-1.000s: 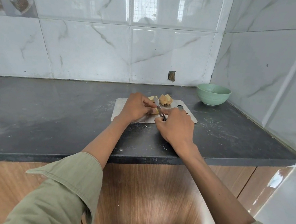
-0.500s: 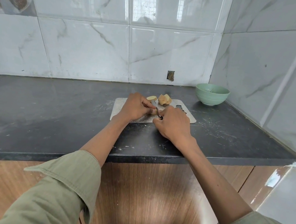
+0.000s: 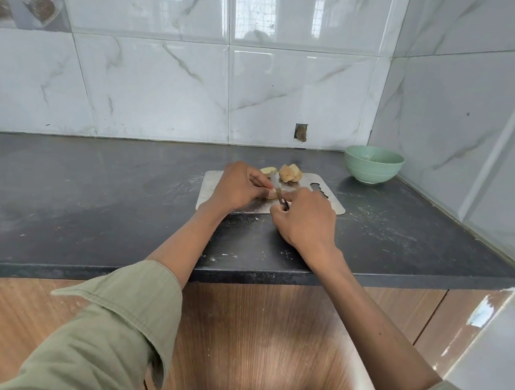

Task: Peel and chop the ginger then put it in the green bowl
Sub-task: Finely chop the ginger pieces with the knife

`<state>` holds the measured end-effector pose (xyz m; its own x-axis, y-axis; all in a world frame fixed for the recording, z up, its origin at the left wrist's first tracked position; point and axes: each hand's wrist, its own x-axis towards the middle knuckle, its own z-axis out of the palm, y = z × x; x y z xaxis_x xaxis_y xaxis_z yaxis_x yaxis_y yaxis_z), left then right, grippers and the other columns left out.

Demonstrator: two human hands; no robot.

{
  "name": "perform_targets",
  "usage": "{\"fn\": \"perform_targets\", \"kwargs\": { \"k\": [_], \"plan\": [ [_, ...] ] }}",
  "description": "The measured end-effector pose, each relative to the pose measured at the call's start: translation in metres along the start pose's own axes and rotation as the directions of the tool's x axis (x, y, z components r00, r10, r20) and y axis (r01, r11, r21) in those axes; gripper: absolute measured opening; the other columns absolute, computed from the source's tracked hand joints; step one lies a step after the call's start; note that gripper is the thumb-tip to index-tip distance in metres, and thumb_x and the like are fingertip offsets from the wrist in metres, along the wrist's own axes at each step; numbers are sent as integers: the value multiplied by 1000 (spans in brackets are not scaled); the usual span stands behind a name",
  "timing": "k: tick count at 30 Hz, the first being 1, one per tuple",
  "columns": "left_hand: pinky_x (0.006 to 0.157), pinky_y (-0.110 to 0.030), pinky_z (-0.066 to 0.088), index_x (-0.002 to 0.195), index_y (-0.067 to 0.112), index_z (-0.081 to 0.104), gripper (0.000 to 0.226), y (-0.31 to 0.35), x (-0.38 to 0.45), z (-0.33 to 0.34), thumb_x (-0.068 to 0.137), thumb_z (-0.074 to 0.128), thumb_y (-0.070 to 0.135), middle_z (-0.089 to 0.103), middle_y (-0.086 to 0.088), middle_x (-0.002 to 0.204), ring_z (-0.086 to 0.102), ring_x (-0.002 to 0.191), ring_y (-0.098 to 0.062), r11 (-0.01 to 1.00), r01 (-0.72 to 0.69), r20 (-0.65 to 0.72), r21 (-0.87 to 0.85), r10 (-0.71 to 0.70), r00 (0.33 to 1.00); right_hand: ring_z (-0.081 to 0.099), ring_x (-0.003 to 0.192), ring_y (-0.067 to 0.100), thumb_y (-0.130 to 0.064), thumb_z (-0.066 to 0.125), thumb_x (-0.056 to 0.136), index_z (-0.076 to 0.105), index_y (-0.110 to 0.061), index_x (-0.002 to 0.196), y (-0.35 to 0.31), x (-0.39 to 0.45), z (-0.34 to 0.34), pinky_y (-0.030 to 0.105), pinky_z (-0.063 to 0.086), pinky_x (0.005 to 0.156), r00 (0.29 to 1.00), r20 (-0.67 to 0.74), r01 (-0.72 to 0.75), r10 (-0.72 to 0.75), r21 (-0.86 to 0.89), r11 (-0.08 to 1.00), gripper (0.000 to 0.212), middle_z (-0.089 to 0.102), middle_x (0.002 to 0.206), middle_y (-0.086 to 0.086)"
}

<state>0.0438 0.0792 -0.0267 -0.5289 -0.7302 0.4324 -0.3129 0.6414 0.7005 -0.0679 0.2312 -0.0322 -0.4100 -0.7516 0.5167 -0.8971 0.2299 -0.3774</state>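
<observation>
A steel cutting board (image 3: 216, 184) lies on the dark counter. My left hand (image 3: 238, 186) holds a small piece of ginger (image 3: 271, 194) down on the board, its fingers curled over it. My right hand (image 3: 306, 220) grips a small knife (image 3: 277, 191) whose blade lies across that piece. Behind the hands, at the board's far edge, sit a pale ginger slice (image 3: 267, 171) and a bigger ginger lump (image 3: 290, 173). The green bowl (image 3: 373, 164) stands in the back right corner, apart from the board.
The dark stone counter (image 3: 91, 190) runs left from the board, with pale crumbs and smears near its front edge. Tiled walls close off the back and the right side. Wooden cabinet fronts (image 3: 254, 337) lie below the counter edge.
Both hands stay on the board with the knife over the ginger piece. The knife and right hand have shifted slightly during cutting. The camera view has drifted a little.
</observation>
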Motion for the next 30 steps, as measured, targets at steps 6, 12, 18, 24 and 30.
{"fn": "perform_targets", "kwargs": {
  "k": [6, 12, 18, 24, 30],
  "plan": [
    [77, -24, 61, 86, 16, 85, 21, -2, 1, -1, 69, 96, 20, 79, 4, 79, 76, 76, -8, 1000, -12, -18, 13, 12, 1000, 64, 90, 34, -35, 56, 84, 78, -30, 107, -3, -2, -3, 36, 46, 68, 999, -36, 40, -40, 26, 999, 33, 69, 91, 10],
    [72, -15, 55, 85, 16, 85, 20, -1, 1, 0, 69, 96, 17, 79, 5, 78, 73, 74, -2, 1000, -4, -26, 30, 4, 1000, 62, 97, 36, -35, 59, 86, 71, -16, 96, -5, 5, -1, 34, 36, 68, 997, 54, 54, -53, -22, 998, 25, 67, 96, 13],
    [73, -12, 54, 82, 14, 84, 18, 1, 0, 0, 68, 96, 13, 73, 16, 72, 69, 70, 5, 999, -20, -31, 40, 21, 999, 60, 103, 37, -36, 63, 88, 66, -10, 104, -10, 15, -1, 35, 39, 71, 990, 122, 71, -64, -47, 996, 31, 64, 102, 14],
    [73, -15, 55, 86, 16, 85, 17, -2, 1, -1, 72, 94, 15, 78, 5, 78, 73, 75, 0, 1000, -26, -5, 6, 26, 1000, 55, 86, 31, -39, 61, 85, 74, -21, 86, -4, 3, -1, 34, 34, 66, 998, 58, -8, 7, 18, 1000, 22, 59, 82, 4],
    [75, -5, 47, 96, 12, 84, 21, -4, 0, -8, 76, 91, 14, 80, 1, 88, 69, 79, 10, 999, -19, 40, 28, 18, 999, 60, 95, 34, -38, 58, 86, 78, -26, 97, -4, 3, 0, 34, 36, 67, 1000, 5, -5, 5, 41, 999, 26, 68, 93, 10]
  ]
}}
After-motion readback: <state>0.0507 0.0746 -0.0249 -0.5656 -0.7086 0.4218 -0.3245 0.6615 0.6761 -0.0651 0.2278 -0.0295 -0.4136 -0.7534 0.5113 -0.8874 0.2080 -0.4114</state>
